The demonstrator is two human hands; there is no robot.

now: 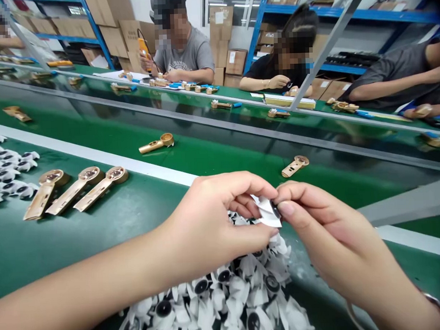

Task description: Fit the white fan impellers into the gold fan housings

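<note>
- Left hand (222,218): reaching in from the left, palm side turned toward the right; thumb and fingers are curling around the blades of a white fan wheel (268,215) and gripping it.
- Right hand (326,224): coming in opposite; thumb and forefinger are pinching the same wheel at its dark hub (275,209). Whether a separate small part is sitting between these fingertips, the observer cannot tell.
- Fan wheel position: hanging in the air between both hands, blades facing the left palm, hub facing the right fingertips.
- Below the hands: a loose pile of white fan wheels (239,292) is lying on the green tabletop (135,230), some showing black hubs; the left hand is partly covering it.
- Left side of tabletop: three gold fan handles (74,191) are lying side by side at a slant, round ends pointing away from the person. A second group of white wheels (11,167) is spreading out beside them at the left edge.
- Beyond a white strip (158,172): a green belt (219,146) is carrying more gold handles, well apart, one near the middle (156,143) and one behind the right hand (295,166).
- Far side: co-workers are sitting along the line; one in a grey shirt (197,48) is holding a yellow tool (144,49). Cardboard boxes (221,35) are standing behind.
</note>
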